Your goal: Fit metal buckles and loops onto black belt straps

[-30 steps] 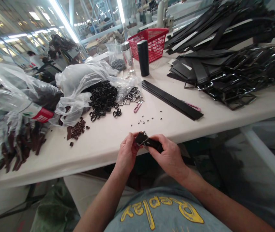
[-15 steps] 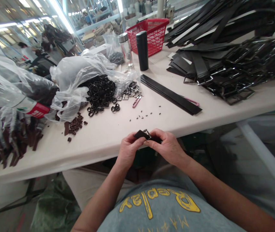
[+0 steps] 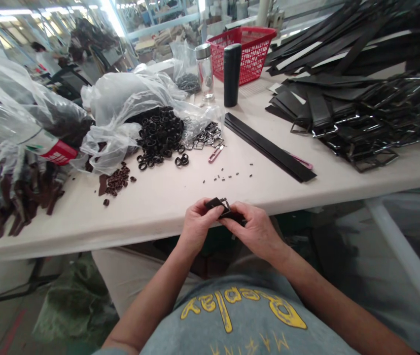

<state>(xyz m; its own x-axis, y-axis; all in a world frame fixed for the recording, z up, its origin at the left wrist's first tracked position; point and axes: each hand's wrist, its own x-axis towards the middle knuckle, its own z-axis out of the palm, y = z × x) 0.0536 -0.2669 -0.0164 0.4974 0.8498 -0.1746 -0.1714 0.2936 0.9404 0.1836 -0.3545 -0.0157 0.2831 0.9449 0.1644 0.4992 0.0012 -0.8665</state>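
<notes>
At the table's front edge, my left hand [image 3: 197, 224] pinches the end of a black belt strap [image 3: 214, 202] between thumb and fingers. A metal buckle [image 3: 226, 204] sits at the strap, between my two hands. My right hand [image 3: 256, 229] is closed on the strap just right of the buckle, its fingers partly hiding it. Beyond my hands, several tiny metal pieces [image 3: 229, 176] are scattered on the table. Behind these lie a small pink-handled tool [image 3: 216, 154], a heap of loose buckles [image 3: 208, 135] and a pile of black belt loops [image 3: 160, 133].
Black straps [image 3: 269, 147] lie right of centre, with a pink tool [image 3: 298, 159] partly beneath. Buckled belts [image 3: 365, 118] are heaped at right. A black flask [image 3: 232, 76], glass bottle [image 3: 205, 74] and red basket [image 3: 256, 54] stand behind. Brown loops [image 3: 118, 180] and plastic bags [image 3: 121, 98] lie left.
The view has shifted slightly, so the table items appear farther right. Both hands keep hold of the belt; the fingers of my right hand have moved a little at the buckle.
</notes>
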